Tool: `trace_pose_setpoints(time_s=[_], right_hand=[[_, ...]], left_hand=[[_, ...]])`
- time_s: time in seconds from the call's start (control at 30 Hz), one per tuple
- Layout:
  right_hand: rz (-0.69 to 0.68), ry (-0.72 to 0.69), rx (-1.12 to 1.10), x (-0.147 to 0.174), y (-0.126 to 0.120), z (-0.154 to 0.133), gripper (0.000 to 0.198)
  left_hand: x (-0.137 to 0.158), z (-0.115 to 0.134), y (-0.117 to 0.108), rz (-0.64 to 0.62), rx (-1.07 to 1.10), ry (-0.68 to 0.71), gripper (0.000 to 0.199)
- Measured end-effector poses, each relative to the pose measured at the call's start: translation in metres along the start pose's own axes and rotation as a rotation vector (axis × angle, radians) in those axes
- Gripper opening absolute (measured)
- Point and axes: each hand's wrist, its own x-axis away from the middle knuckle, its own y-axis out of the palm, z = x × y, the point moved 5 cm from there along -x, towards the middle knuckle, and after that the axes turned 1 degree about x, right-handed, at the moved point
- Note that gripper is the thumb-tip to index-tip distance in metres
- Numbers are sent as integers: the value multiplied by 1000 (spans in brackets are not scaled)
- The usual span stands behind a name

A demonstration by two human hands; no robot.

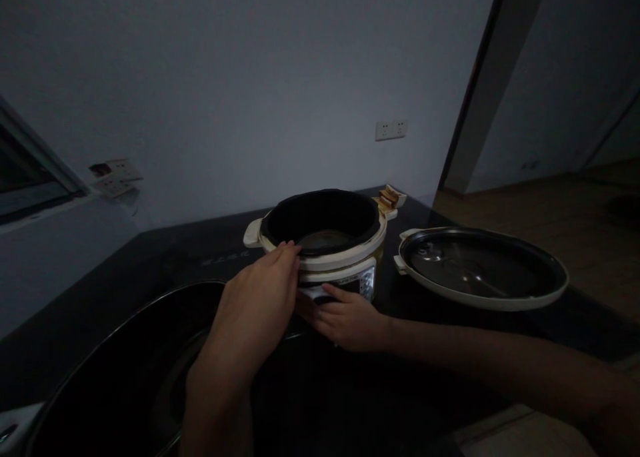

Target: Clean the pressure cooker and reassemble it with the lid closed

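While your left hand point(257, 297) rests over the near rim of the cooker point(320, 244), fingers point(285, 252) laid flat and released on the cream edge, your right hand point(345, 320) sits lower, its fingers point(336, 290) touching the front control panel point(357, 280) without clenching. The cooker stands open in the middle of the dark surface point(175, 250), its black inner pot showing. Its lid point(483, 267) lies upturned just to the right, close beside the cooker's handle, so room on that side is tight. A large dark bowl point(125, 370) crowds the near left under your left forearm. Behind the cooker, a small cream object point(391, 197) sits at the surface's back edge, below the wall socket point(391, 130). The surface's right edge drops off just past the lid.
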Motion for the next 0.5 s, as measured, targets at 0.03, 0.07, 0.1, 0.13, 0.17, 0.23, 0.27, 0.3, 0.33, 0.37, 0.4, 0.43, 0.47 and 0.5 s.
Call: trace_pose_setpoints(time_s=[0.03, 0.07, 0.1, 0.13, 0.17, 0.23, 0.27, 0.3, 0.33, 0.37, 0.4, 0.43, 0.47, 0.5], right_hand=[[-4, -35, -15, 3, 7, -5, 41], [-4, -64, -24, 5, 12, -9, 40], [-3, -88, -27, 7, 16, -13, 38], [-9, -108, -23, 9, 19, -15, 37], [-21, -133, -17, 10, 22, -18, 35], [-65, -186, -10, 13, 27, -21, 30], [-98, -223, -7, 15, 29, -23, 28], [-133, -266, -5, 18, 32, -25, 26], [-169, -305, -4, 22, 34, -27, 26], [-203, -333, -7, 27, 37, -28, 26], [-234, -348, -19, 32, 40, -28, 27], [-253, -350, -40, 38, 42, -27, 29], [-253, -345, -63, 44, 44, -26, 31], [-238, -341, -85, 51, 44, -23, 33]], left_hand=[[0, 1, 0, -2, -4, -6, 40], [0, 1, 0, -6, -7, -11, 40], [0, 2, 0, -11, -10, -15, 40], [0, 2, 0, -12, -12, -19, 40], [0, 3, 0, -10, -12, -19, 40], [0, 4, 0, -1, -9, -22, 40], [1, 4, 0, 3, -6, -25, 40], [1, 4, 0, 6, -4, -25, 40], [1, 4, 0, 8, -1, -25, 40], [2, 4, 0, 8, 2, -24, 40], [2, 4, 0, 10, 7, -21, 40], [3, 4, -1, 11, 13, -16, 39], [3, 4, -1, 13, 18, -13, 39], [3, 4, -2, 15, 22, -13, 39]])
